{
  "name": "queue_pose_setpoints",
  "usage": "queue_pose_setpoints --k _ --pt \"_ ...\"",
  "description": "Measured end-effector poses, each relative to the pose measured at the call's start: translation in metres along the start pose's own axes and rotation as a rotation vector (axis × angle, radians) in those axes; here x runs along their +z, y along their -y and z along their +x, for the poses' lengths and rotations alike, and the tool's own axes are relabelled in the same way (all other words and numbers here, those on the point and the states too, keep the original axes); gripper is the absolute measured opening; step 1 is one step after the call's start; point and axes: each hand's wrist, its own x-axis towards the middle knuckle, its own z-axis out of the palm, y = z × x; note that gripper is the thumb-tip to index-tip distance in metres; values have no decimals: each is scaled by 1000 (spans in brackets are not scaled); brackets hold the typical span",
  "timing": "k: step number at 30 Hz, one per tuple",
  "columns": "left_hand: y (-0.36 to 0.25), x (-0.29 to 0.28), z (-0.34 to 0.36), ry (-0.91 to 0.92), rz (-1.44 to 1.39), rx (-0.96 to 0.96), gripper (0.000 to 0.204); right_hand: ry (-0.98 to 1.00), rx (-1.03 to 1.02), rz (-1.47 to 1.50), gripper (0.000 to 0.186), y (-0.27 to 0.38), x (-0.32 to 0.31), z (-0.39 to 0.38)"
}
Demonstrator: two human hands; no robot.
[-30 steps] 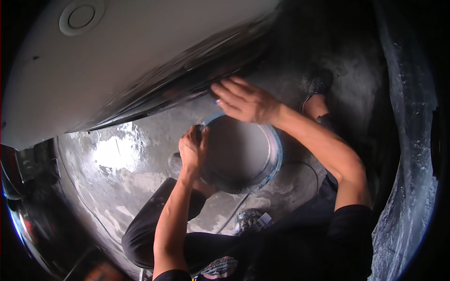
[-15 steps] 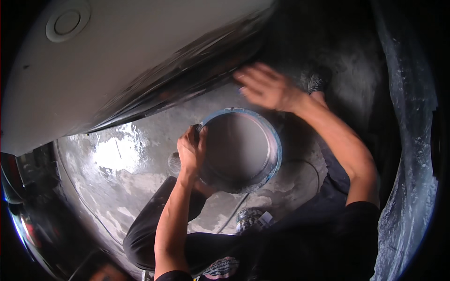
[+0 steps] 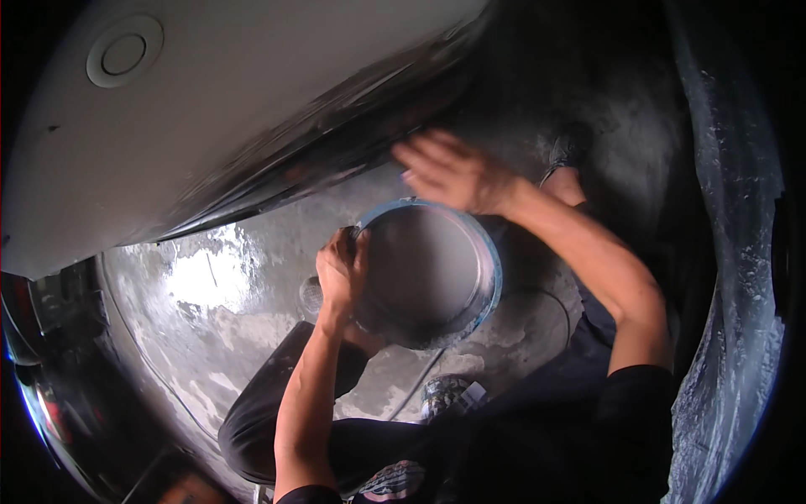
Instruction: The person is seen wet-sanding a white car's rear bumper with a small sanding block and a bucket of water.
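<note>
A round bucket [image 3: 495, 277] with a bluish rim stands on the floor between my legs, holding murky grey liquid. My left hand [image 3: 338, 273] is closed at the left side of its rim, around a small dark object [image 3: 351, 235] mostly hidden by the fingers. Above the far edge of the bucket my right hand [image 3: 457, 172] is open, fingers stretched to the left and slightly blurred, with nothing visible in it. Just beyond these fingertips runs the glossy dark lower edge of a pale car body panel [image 3: 252, 92].
The panel, with a round cap [image 3: 124, 55], fills the upper left. Wet, patchy concrete floor [image 3: 218, 336] lies below it. A translucent plastic sheet [image 3: 730, 277] hangs at the right. My shoe [image 3: 571, 144] rests beyond my right forearm. A thin cable [image 3: 151, 361] curves across the floor.
My right hand has moved left and slightly down toward the bucket's far rim, fingers still spread. My left hand has stayed at the rim.
</note>
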Motion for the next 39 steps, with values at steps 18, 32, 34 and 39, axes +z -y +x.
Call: queue_pose_setpoints --k 18,32,34,39 --pt "11 -5 -5 -66 -67 -7 43 32 -21 44 25 24 7 39" --pt "5 -1 -5 -42 -70 -18 40 -9 -35 -29 21 49 26 64" --pt "16 -1 -5 -53 -35 -1 40 17 -86 -25 24 77 50 99" --pt "13 -8 -6 -14 -62 -51 39 43 -96 -2 25 57 39 74"
